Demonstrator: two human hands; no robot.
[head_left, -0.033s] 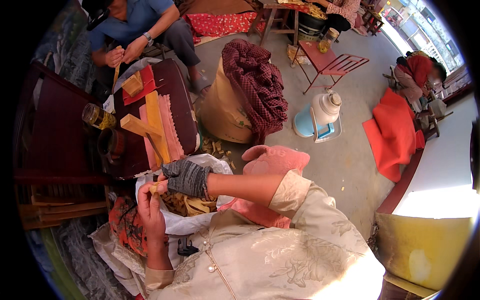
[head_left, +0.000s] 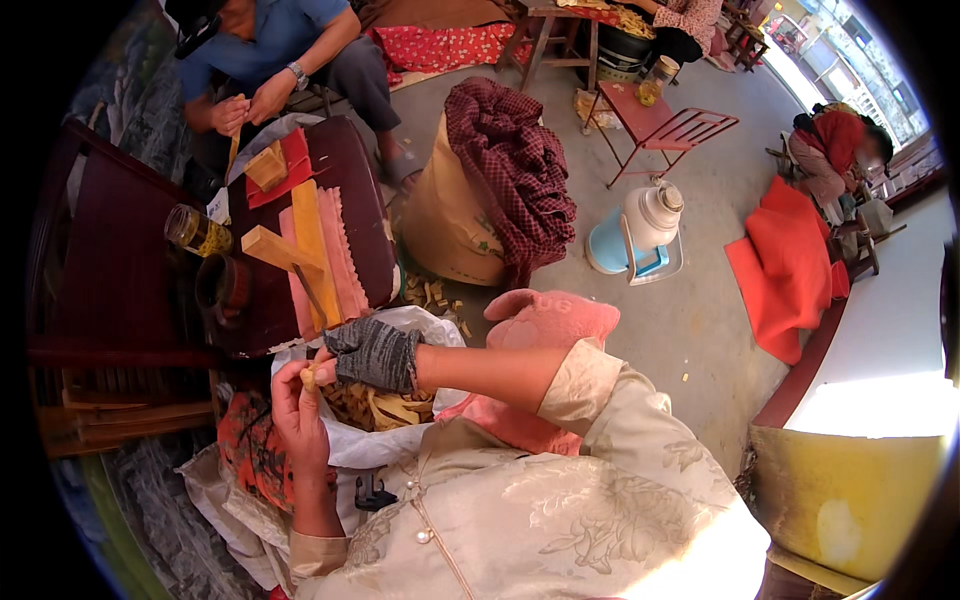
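My left hand (head_left: 298,410), bare, pinches a small tan piece (head_left: 309,378), perhaps a folded strip, between thumb and fingers. Close against it is my right hand (head_left: 372,356) in a grey fingerless glove, its thumb and fingers closed at the same piece. Some of the fingertips are hidden. Just below both hands, a white bag (head_left: 345,452) lies open, holding many tan strips (head_left: 385,408). Beyond them, a wooden block (head_left: 283,250) and a thin blade (head_left: 311,292) rest on a yellowish wooden board (head_left: 307,215) over a pink cloth (head_left: 345,262).
The dark red stool top (head_left: 350,170) also carries a brown cup (head_left: 222,285) and a glass jar (head_left: 197,232). A sack (head_left: 455,225) with checked cloth stands ahead, a thermos (head_left: 640,230) to its right. Across the stool, a co-worker's hands (head_left: 245,110) hold a strip.
Both hands keep nearly the same place. The fingers of my left hand shift slightly around the small tan piece.
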